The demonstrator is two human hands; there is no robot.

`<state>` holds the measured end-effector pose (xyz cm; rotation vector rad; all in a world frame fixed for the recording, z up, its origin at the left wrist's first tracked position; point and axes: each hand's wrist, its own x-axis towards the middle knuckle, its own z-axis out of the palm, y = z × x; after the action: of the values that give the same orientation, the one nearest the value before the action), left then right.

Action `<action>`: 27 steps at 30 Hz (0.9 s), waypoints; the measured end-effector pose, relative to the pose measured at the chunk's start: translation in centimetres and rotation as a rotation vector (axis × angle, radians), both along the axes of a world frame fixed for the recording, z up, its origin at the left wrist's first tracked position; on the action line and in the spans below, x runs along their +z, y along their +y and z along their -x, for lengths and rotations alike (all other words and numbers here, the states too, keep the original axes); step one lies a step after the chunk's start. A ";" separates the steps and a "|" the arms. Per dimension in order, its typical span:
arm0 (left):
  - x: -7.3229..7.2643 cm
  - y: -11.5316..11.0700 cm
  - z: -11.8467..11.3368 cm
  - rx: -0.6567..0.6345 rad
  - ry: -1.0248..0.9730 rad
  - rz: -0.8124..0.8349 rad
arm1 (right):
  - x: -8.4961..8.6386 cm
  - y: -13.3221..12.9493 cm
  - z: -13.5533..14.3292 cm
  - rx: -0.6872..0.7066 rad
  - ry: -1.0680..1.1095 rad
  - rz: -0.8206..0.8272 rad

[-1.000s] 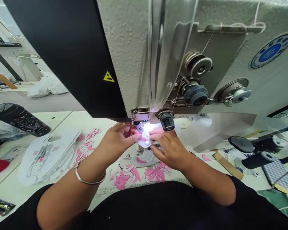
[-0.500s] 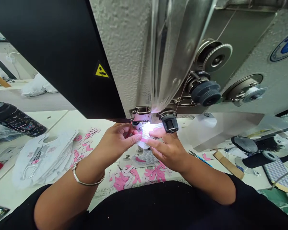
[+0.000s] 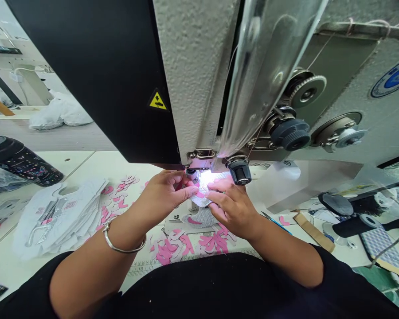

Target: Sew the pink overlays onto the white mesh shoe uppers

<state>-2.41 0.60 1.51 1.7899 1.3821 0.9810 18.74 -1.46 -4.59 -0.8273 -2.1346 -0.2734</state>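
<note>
Under the sewing machine's lit needle area (image 3: 199, 174) lies a white textured fabric piece (image 3: 201, 201) with a bit of pink on it. My left hand (image 3: 168, 190) pinches the left edge of this fabric between thumb and fingers, close to the presser foot. From the right, my right hand (image 3: 232, 204) grips the same piece, its fingertips curled at the fabric's edge. Glare hides the exact stitching spot. Just below, a pink curved strip (image 3: 194, 220) rests on another light fabric piece. Loose pink and white cutouts (image 3: 173, 248) lie between my forearms.
A stack of white fabric panels (image 3: 63, 217) with metal tweezers (image 3: 46, 221) on top lies left, beside a dark bottle (image 3: 23, 161). On the right are a blue pen-like tool (image 3: 275, 223), a brown strip (image 3: 314, 232) and a black thread spool (image 3: 355, 226). The machine head (image 3: 199, 66) hangs over my hands.
The camera view has shifted slightly, so the machine head appears farther right. Both hands keep their hold on the fabric, with barely any movement at the needle.
</note>
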 end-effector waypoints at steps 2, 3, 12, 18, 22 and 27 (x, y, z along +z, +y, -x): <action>-0.1 0.1 0.0 -0.009 0.025 0.006 | -0.1 0.1 0.0 -0.010 -0.005 -0.019; -0.2 0.2 0.1 -0.015 0.038 0.013 | -0.2 0.1 0.1 -0.016 -0.008 -0.027; -0.1 0.0 -0.1 -0.026 -0.019 0.030 | -0.1 0.1 0.4 -0.036 0.005 -0.038; -0.6 0.0 0.3 -0.036 -0.066 0.118 | 0.0 0.0 0.4 -0.057 -0.028 -0.047; -0.8 -0.4 0.4 -0.037 -0.098 0.169 | 0.5 -0.2 0.3 -0.040 -0.038 -0.025; -1.2 -1.0 -0.4 0.027 -0.160 0.171 | 1.5 -0.3 -0.1 0.004 -0.037 0.056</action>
<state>-2.02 -0.39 0.36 1.5369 1.3503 0.9675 18.82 -1.80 -3.10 -0.8556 -2.1868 -0.2294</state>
